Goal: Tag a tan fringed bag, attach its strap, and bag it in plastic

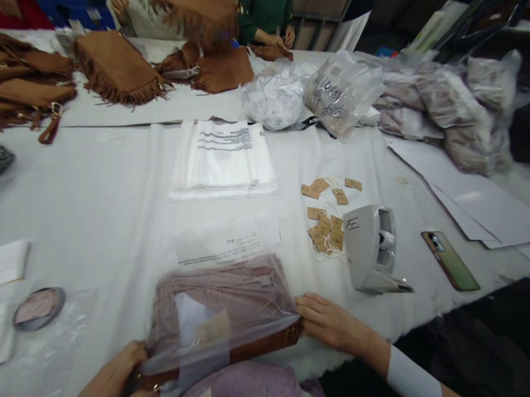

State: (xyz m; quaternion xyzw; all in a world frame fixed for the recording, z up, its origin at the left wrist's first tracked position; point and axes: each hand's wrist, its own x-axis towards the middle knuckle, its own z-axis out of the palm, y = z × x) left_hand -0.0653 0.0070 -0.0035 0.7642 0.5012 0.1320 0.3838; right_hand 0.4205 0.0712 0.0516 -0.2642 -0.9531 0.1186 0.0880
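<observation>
A brown fringed bag lies at the table's front edge, mostly inside a translucent plastic bag. A white paper and a tan tag show through the plastic. My left hand is closed on the plastic bag's opening at its left corner. At the right corner, my right hand pinches the edge of the plastic beside the brown bag's end. Part of the brown bag sticks out under the plastic's near edge.
Behind lie a stack of white plastic bags, cardboard tags, a grey tape dispenser and a phone. A tape roll is at left. Brown fringed bags and people are across the table.
</observation>
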